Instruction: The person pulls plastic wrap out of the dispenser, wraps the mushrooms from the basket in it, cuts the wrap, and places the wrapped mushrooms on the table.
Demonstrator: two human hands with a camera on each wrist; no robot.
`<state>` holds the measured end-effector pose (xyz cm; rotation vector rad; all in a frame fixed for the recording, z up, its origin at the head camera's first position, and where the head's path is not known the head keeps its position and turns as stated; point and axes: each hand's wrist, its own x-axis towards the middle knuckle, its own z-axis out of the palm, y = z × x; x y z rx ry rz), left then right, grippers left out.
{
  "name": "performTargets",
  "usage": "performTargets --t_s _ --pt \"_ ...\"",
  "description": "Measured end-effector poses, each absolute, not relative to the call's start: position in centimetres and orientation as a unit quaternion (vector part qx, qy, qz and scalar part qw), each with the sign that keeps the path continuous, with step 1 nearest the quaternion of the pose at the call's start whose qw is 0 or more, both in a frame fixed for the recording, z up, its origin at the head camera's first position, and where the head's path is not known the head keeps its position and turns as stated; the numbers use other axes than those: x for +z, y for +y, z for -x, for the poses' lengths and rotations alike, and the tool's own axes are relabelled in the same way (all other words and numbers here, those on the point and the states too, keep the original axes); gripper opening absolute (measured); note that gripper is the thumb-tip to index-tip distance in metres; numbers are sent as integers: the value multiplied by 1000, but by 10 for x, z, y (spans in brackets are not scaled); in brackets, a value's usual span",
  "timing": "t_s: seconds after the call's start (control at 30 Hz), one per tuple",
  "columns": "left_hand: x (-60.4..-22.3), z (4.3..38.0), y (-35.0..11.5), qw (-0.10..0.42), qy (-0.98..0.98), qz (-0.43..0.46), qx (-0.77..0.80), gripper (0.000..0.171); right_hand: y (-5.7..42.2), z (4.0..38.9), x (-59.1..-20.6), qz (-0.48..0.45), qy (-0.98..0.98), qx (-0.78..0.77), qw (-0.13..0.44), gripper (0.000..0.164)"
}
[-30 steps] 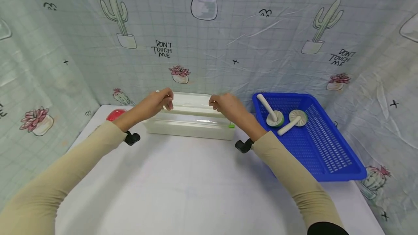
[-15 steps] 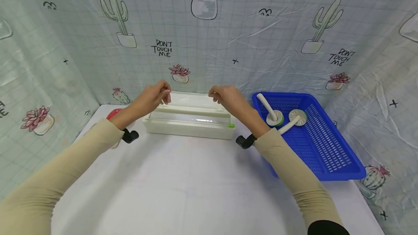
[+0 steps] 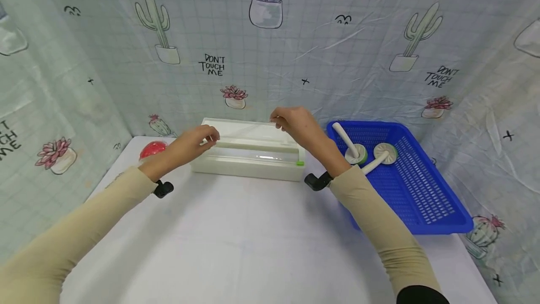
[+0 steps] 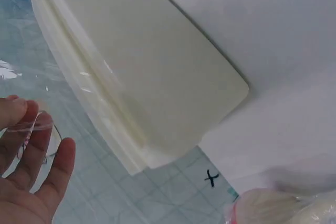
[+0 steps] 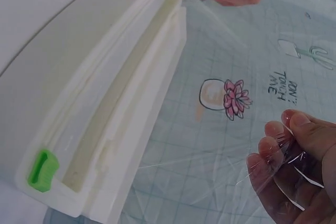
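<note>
A long cream cling film dispenser (image 3: 249, 169) stands at the table's back with its lid (image 3: 253, 130) raised. A green slider (image 3: 300, 163) sits at its right end. Clear cling film (image 5: 173, 165) stretches above the box between both hands. My left hand (image 3: 191, 143) is at the box's left end, thumb and fingertips pinching the film's edge, as the left wrist view shows. My right hand (image 3: 297, 125) is above the right end and pinches the other side of the film, which bunches at its fingertips in the right wrist view.
A blue perforated basket (image 3: 422, 191) stands at the right, holding two white-handled tools (image 3: 373, 158) with round, green-rimmed heads. A red-topped item (image 3: 153, 148) in clear wrapping sits left of the dispenser. A printed cactus curtain (image 3: 316, 36) hangs behind the table.
My left hand rose slightly and moved left, then dropped beside the box's left end. My right hand rose a little at first, then held almost still. The film stays between them.
</note>
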<state>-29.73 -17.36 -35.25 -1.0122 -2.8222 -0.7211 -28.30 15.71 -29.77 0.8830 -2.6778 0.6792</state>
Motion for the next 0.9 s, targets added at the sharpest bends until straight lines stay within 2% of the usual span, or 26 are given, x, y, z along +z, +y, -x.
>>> performTargets --t_s 0.1,0.23,0.47,0.7,0.9 --pt "-348 296 -188 46 -911 317 -260 13 157 283 -297 -301 -917 232 119 17" --pt "-337 294 -204 72 -906 303 -286 16 157 282 -292 -300 -918 232 118 17" --pt "-311 292 -212 157 -886 300 -318 13 156 280 -282 -302 -918 231 114 18" --pt "-297 291 -210 142 -884 275 -350 13 161 278 -272 -312 -914 225 127 18" --pt "-282 285 -205 161 -889 260 -340 14 168 277 -260 -327 -909 236 106 18"
